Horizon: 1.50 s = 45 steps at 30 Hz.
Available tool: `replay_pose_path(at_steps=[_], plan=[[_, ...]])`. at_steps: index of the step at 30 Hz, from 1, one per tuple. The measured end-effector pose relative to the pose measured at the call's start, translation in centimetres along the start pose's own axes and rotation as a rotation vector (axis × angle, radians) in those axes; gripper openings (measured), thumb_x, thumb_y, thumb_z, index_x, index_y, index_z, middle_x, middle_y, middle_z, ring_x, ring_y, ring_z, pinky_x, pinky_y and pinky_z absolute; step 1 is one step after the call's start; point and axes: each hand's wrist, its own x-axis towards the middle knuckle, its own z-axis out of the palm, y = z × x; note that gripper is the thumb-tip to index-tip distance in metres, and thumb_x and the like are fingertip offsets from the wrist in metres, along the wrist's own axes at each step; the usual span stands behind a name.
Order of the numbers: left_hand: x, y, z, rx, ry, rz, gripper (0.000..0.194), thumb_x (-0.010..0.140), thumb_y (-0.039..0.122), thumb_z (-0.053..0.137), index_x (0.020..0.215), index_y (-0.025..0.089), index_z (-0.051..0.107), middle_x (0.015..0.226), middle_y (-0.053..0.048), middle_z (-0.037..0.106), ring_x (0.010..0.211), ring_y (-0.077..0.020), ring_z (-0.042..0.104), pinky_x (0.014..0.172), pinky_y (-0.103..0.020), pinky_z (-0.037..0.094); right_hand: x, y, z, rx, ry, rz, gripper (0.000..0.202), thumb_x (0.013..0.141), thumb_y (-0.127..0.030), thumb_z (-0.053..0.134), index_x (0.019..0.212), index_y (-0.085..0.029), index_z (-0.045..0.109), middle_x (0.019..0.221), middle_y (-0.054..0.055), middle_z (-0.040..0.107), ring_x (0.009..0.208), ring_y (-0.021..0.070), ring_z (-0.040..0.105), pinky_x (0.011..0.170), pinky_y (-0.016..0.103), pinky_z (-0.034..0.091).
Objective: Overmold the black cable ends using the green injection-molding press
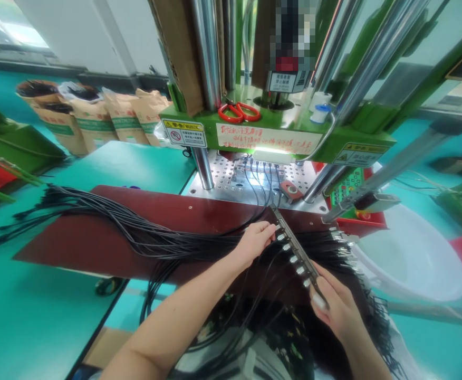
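Note:
My right hand (337, 302) is wrapped round the near end of a long dark metal bar (299, 251), which slants away over the brown board. A row of silver cable connectors (293, 259) sits along the bar's left side, thin black cables trailing from them toward my lap. At the bar's far end, the fingers of my left hand (254, 241) are pinched on a cable connector (277, 227); its seating is too small to make out. Beneath both hands, a thick bundle of black cables (155, 240) runs across the board, with silver plug ends (340, 244) at the right.
Beyond the brown board (110, 203) stands a green press (215, 134) with a perforated metal bed (219, 182). Red-handled scissors (239, 112) rest on its crossbeam. A white tub (413, 253) and a green button panel (348, 186) are at right, paper sacks (92, 119) at back left.

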Motion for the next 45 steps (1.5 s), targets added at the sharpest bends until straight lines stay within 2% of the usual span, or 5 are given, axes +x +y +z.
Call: replay_pose_path(at_steps=[11,23,31,38,45], plan=[[0.2,0.0,-0.1,0.040,0.008,-0.038,0.031,0.076,0.042,0.045,0.056,0.018,0.042,0.039,0.009,0.026,0.034,-0.0043,0.019,0.035,-0.019,0.013,-0.2,0.0,0.0,-0.087,-0.026,-0.022,0.055,0.074,-0.048,0.058,0.120,-0.020,0.052,0.047,-0.007,0.035,0.035,0.0029,0.022,0.031,0.015,0.018],[3.1,0.6,0.9,0.552,0.056,0.303,0.029,0.081,0.034,0.039,0.055,0.020,0.043,0.055,0.001,0.047,0.056,-0.0131,0.043,0.058,-0.025,0.033,0.0,-0.5,0.8,-0.049,0.100,-0.019,0.050,0.069,-0.051,0.061,0.112,-0.024,0.057,0.049,-0.006,0.039,0.037,0.0055,0.028,0.032,0.016,0.020],[8.2,2.3,-3.8,0.298,0.430,0.180,0.027,0.069,0.023,0.057,0.094,0.017,0.047,0.107,-0.009,0.049,0.109,-0.0234,0.039,0.093,-0.036,0.028,2.6,-1.5,-1.2,-0.289,0.104,-0.048,0.056,0.075,-0.053,0.049,0.120,-0.020,0.045,0.043,-0.010,0.037,0.029,0.0063,0.026,0.030,0.018,0.022],[11.0,1.8,-4.3,-0.101,-0.020,-0.119,0.016,0.073,0.028,0.054,0.071,0.013,0.050,0.075,-0.008,0.059,0.070,-0.0147,0.058,0.068,-0.029,0.045,4.0,-6.6,-2.0,-1.498,0.094,-0.486,0.044,0.080,-0.050,0.040,0.102,-0.019,0.062,0.082,0.012,0.068,0.076,0.0325,0.063,0.064,0.040,0.045],[12.3,1.7,-3.6,-0.477,-0.419,-0.253,0.019,0.075,0.028,0.055,0.085,0.012,0.056,0.075,-0.008,0.062,0.066,-0.0151,0.060,0.061,-0.028,0.047,13.4,-12.8,4.7,-1.405,-0.051,-0.836,0.034,0.082,-0.031,0.043,0.110,-0.018,0.057,0.111,0.009,0.061,0.101,0.0241,0.054,0.084,0.033,0.041]])
